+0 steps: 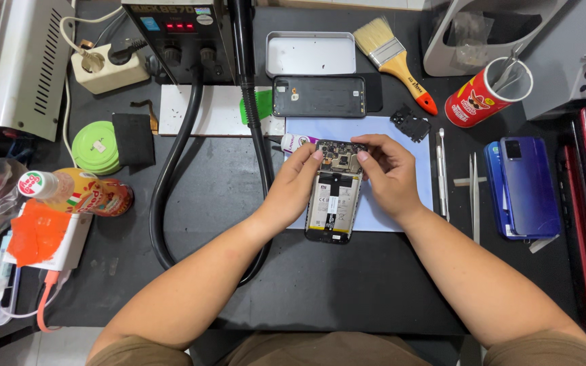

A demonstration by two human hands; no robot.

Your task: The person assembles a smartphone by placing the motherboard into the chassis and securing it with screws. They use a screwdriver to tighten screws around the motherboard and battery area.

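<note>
**Two hands meet at the top end of an opened phone**

Both hands work the same spot. The opened phone (334, 203) lies face down on a pale blue mat (395, 203), its long axis running almost straight away from the person, tilted slightly. The left hand (293, 186) comes in from the left, the right hand (388, 173) from the right; each is partly curled, fingertips pinching the far end where the circuit board shows. Neither is clearly nearer. The fingers cover the board's edges, so any small part held there cannot be made out. A detached back cover (319, 96) rests beyond, tweezers (474, 196) to the right.
</note>
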